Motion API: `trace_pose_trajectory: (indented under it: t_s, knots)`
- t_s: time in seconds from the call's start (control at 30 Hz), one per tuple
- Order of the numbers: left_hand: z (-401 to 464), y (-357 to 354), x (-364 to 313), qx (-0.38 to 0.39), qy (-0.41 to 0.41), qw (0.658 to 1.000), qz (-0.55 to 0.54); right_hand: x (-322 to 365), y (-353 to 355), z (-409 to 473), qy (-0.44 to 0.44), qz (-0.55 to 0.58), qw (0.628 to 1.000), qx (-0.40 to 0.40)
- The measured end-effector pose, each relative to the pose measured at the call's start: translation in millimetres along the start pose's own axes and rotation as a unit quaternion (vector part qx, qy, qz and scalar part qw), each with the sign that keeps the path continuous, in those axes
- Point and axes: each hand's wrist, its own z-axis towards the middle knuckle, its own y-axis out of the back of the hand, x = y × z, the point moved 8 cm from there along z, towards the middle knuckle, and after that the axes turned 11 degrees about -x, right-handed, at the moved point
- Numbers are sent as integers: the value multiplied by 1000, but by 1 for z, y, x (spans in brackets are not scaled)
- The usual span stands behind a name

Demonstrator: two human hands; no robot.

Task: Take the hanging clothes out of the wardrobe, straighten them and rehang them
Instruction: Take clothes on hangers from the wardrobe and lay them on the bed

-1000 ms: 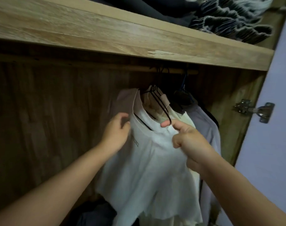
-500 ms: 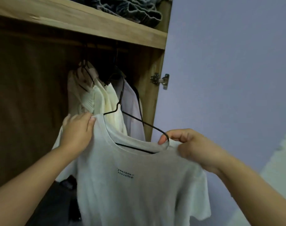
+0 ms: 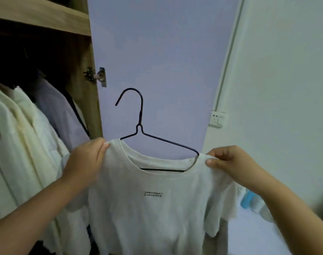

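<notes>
Dim, soft light; warped edges

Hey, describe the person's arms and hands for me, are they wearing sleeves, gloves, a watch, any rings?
Both forearms are bare as far as the frame shows: no sleeves, no gloves. The left hand and the right hand show no rings, and neither wrist carries a watch or bracelet. Fingernails look short and unpainted. The upper arms are out of view.

T-shirt (image 3: 157,199) on hanger (image 3: 140,126) right of wardrobe (image 3: 90,100), before door (image 3: 157,52)
</notes>
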Motion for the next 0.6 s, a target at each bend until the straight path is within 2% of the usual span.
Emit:
trace_pose_trajectory:
  t_s: [0.1, 0.27, 0.53, 0.6]
  knots:
    - [4, -24, -28, -5, -71, 995, -66, -20, 24, -27, -39, -2, 997, -63]
    - [-4, -59, -86, 19, -142, 969, -202, -46, 61, -86, -98, -44, 976, -189]
    - [-41, -86, -238, 93, -183, 904, -375, -66, 143, -217, -142, -136, 911, -363]
    - [-55, -85, -277, 105, -200, 886, -404, -72, 164, -245, -153, -155, 898, -383]
